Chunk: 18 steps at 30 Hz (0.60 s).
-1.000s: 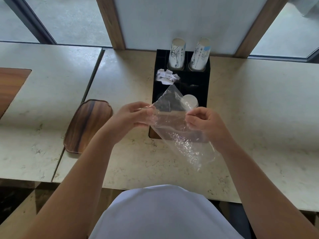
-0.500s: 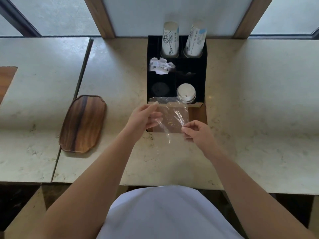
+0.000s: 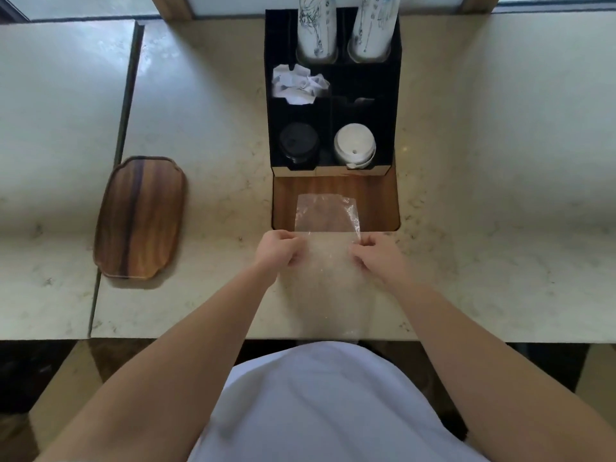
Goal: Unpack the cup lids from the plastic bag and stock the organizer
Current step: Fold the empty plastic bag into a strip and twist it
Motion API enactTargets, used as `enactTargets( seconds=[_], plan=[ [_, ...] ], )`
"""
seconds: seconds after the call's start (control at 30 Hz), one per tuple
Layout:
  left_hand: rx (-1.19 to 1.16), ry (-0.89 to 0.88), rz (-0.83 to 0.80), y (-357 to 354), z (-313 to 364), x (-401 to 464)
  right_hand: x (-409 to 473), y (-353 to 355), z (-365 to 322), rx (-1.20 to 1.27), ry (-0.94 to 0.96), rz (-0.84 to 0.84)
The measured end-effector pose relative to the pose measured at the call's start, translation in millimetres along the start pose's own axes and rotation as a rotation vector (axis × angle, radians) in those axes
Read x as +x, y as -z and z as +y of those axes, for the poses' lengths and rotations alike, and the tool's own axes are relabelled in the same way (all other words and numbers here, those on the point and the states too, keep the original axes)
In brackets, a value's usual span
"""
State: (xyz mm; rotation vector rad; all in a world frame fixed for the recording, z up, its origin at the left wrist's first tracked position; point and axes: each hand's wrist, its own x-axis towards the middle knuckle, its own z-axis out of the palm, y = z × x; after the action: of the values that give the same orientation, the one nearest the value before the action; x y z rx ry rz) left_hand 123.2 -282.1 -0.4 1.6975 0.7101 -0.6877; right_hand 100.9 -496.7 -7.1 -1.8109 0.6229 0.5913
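Note:
A clear plastic bag [image 3: 328, 248] lies flat on the counter in front of the black organizer [image 3: 395, 95], its far end over a wooden inset. It looks empty. My left hand [image 3: 279, 249] pinches the bag's left edge and my right hand [image 3: 376, 253] pinches its right edge. In the organizer's near row, black lids [image 3: 297, 143] fill the left compartment and white lids [image 3: 355, 146] the right one.
Two stacks of printed paper cups [image 3: 316, 25] stand in the organizer's back row, with crumpled white paper [image 3: 298, 84] in a middle compartment. A wooden tray [image 3: 140, 218] lies on the stone counter [image 3: 500, 195] to the left. The counter's front edge runs just below my hands.
The bag was held up in the air in front of the organizer; both hands have lowered it and spread it flat on the counter. The view has tilted further down.

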Motion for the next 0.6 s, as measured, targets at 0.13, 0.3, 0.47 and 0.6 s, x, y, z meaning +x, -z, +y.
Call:
enactTargets(
  seconds=[0.13, 0.3, 0.47, 0.6],
  plan=[
    [0.466, -0.076, 0.231, 5.1, 10.6, 14.3, 22.3, 15.1, -6.7, -0.406, 0.138, 0.197],
    [0.746, -0.449, 0.348, 7.0, 37.4, 40.7, 60.5, 25.7, -39.3, -0.601, 0.433, 0.22],
    [0.964, -0.867, 0.254, -5.5, 64.1, 56.9, 90.7, 17.1, -69.6, -0.834, 0.608, 0.101],
    [1.098, -0.893, 0.181, -14.4, 73.8, 66.6, 101.7, 6.9, -73.7, -0.899, 0.564, 0.022]
  ],
)
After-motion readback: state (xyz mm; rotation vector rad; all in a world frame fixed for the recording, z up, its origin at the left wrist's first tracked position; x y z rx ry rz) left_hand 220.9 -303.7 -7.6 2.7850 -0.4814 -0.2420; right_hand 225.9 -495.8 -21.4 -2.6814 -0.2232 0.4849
